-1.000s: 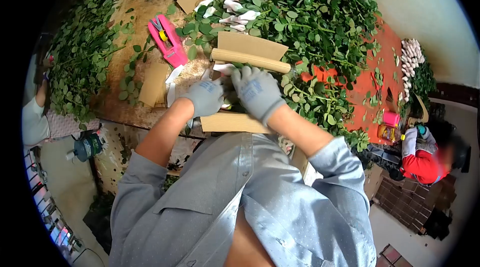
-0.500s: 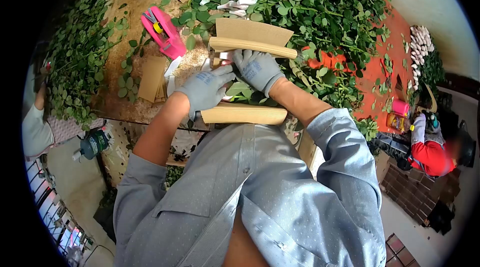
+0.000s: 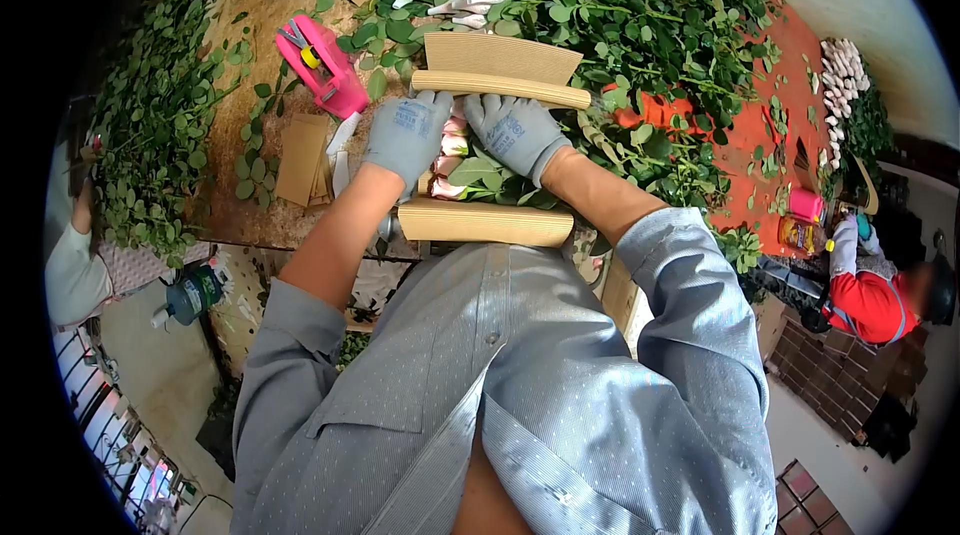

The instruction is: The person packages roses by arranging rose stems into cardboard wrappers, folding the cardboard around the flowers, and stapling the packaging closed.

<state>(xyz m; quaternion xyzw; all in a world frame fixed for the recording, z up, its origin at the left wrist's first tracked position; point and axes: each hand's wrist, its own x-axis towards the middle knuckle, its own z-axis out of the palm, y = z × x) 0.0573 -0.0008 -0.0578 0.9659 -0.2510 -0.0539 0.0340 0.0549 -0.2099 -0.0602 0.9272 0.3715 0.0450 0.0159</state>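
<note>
at twelve o'clock from the grey shirt (image 3: 440, 365), pink roses (image 3: 453, 147) lie between an upper cardboard roll (image 3: 500, 88) and a lower cardboard roll (image 3: 487, 223). the left hand (image 3: 409, 135) sits at their nine o'clock, the right hand (image 3: 514, 130) at two, fingertips bent toward the upper cardboard roll; whether they grip it, i cannot tell. at ten lies a pink tape dispenser (image 3: 343, 95).

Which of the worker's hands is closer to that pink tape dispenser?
Left. The left hand is just right of and below the pink tape dispenser in view; the right hand is farther right, beyond the left hand.
</note>
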